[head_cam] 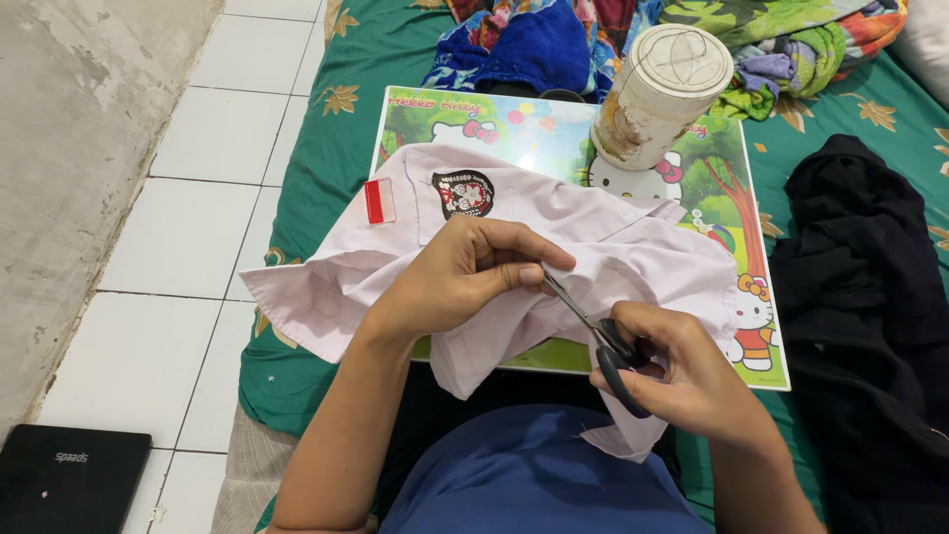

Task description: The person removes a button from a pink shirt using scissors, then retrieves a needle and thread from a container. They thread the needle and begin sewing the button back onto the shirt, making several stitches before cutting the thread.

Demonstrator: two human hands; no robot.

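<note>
Right hand [682, 371] grips black-handled scissors [593, 331], blades at the pink shirt [593, 237]. Left hand [465, 272] pinches shirt fabric at the blade tips. Step in hand: snipping, probably a thread; next cut calls for taut fabric. Shirt bears a red-and-white rectangular patch [380, 201] and a dark round badge [463, 193]. A cartoon board [554, 133] carries a white jar [660, 94].

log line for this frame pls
left hand pinches white shirt | right hand holds scissors, tips at the pinch | shirt on cartoon board

A shirt [514, 237] lies on a board [554, 129], a jar [660, 94] behind it, dark cloth [860, 297] to the right.
</note>
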